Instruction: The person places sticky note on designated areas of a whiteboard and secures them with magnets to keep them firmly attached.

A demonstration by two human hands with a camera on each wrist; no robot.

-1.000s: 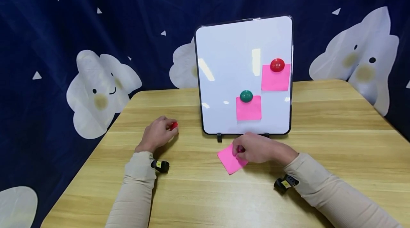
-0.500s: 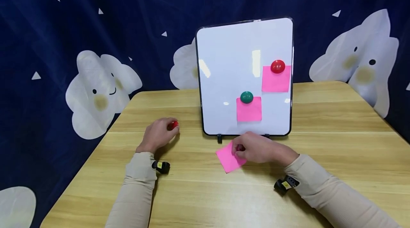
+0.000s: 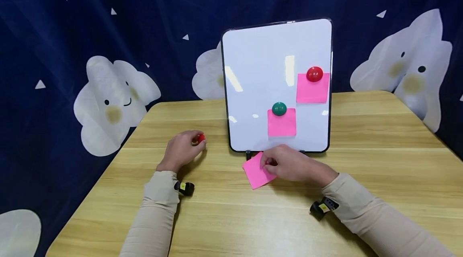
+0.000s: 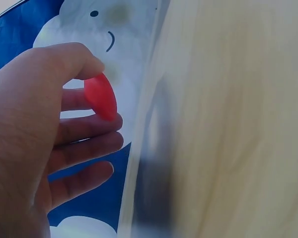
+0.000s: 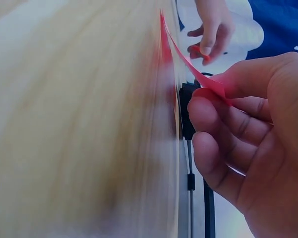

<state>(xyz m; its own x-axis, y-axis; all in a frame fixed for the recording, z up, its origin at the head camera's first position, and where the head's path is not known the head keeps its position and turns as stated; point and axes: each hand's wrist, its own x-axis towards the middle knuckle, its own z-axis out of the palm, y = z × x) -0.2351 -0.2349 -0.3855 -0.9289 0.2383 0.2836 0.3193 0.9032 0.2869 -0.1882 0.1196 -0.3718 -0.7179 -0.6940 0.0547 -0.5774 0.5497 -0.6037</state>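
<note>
Between thumb and fingers my left hand (image 3: pixel 181 149) pinches a round red magnet (image 4: pixel 102 96), held just above the table at the left of the whiteboard. My right hand (image 3: pixel 291 163) pinches a pink sticky note (image 3: pixel 256 172) by its edge, in front of the whiteboard's foot. In the right wrist view the note (image 5: pixel 193 69) curves up from the tabletop, its far end low near the wood. On the whiteboard (image 3: pixel 253 56) a green magnet (image 3: pixel 279 109) sits at the top of one pink note (image 3: pixel 282 124). A red magnet (image 3: pixel 314 74) sits over another pink note (image 3: pixel 312 92) higher right.
The whiteboard stands upright on small black feet (image 3: pixel 248 155) on the wooden table (image 3: pixel 217 213). A dark blue curtain (image 3: pixel 173 4) with white clouds hangs behind the table. Each wrist wears a black strap camera (image 3: pixel 185 188).
My right hand has drawn the pink note slightly up toward the whiteboard, and the note has turned a little. My left hand has shifted slightly right with the red magnet.
</note>
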